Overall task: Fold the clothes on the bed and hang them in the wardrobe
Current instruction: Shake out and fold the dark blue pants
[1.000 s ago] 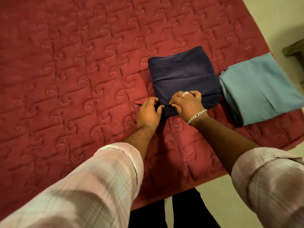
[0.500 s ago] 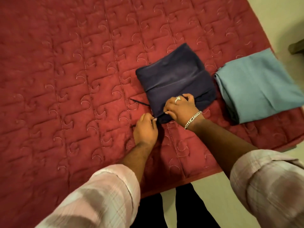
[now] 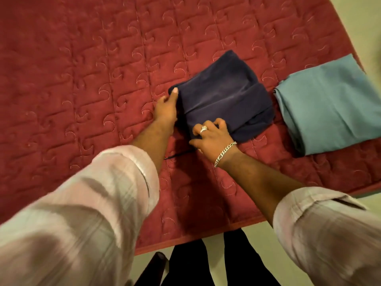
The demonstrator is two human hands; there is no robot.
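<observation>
From the head camera I see the folded navy garment [image 3: 224, 100] lying on the red quilted bed [image 3: 82, 79], just past centre toward 1 o'clock; my left hand [image 3: 166, 109] grasps its 9 o'clock edge, thumb on top; my right hand [image 3: 211, 136], wearing a ring [image 3: 204, 129] and bracelet [image 3: 224, 152], curls its fingers [image 3: 220, 123] into the 6 o'clock edge; a dark drawstring [image 3: 177, 155] trails out toward 7 o'clock; a folded teal garment [image 3: 329, 104] lies just beside, at 3 o'clock.
</observation>
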